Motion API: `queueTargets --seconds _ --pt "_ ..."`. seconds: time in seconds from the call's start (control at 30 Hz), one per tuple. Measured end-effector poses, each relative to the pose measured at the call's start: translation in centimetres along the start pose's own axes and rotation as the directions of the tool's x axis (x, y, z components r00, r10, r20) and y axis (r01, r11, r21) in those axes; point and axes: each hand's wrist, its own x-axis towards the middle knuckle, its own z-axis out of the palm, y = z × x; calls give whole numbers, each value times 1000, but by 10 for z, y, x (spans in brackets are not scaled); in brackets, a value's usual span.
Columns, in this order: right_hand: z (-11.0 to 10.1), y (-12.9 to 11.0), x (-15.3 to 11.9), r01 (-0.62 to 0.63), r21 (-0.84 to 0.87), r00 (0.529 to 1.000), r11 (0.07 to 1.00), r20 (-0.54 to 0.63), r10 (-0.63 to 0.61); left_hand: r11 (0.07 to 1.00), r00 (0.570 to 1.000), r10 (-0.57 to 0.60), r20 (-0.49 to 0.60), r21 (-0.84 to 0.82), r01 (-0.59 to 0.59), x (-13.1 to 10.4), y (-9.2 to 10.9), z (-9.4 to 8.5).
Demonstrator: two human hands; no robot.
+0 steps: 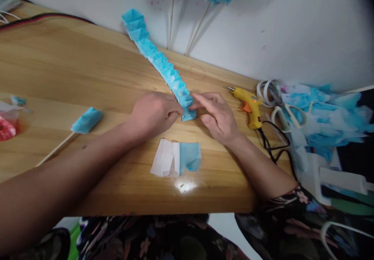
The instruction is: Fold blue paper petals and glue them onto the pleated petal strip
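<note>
A long blue pleated paper strip point(159, 59) runs diagonally over the wooden table, its far end near the wall and its near end between my hands. My left hand point(156, 114) is closed at the left edge of the near end, with the fingertips pressed together there. What lies between those fingertips is partly hidden. From the right, my right hand point(219, 115) touches the strip with its index finger, thumb and fingers apart. Just nearer to me lies a small flat piece, half white paper point(163, 158) and half blue paper point(189, 156).
On the right lie a yellow glue gun point(249, 104) with a black cord, tape rolls point(269, 92), scissors point(289, 117) and a heap of blue scraps point(330, 119). A blue bud on a stick point(86, 120) lies left. Two sticks point(198, 28) with blue tops lean on the wall.
</note>
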Motion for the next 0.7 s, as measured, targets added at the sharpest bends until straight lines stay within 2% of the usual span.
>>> queueTargets --seconds 0.13,0.27,0.37,0.5,0.7 --pt "1 0 0 22 23 1000 999 11 -23 1000 1000 -8 2 -5 8 0 0 0" --pt "0 -1 -3 -88 6 992 996 -95 88 1000 1000 -15 9 -11 15 0 0 0" --pt "0 -2 -4 -123 -9 990 992 -67 122 1000 1000 9 -9 1 -9 0 -1 1" --pt "0 -1 -2 -87 -6 996 996 -23 87 1000 1000 0 -1 13 0 0 1 -1" --pt "3 0 -1 -98 -26 994 995 -44 97 999 998 -36 47 -1 36 1 5 -5"
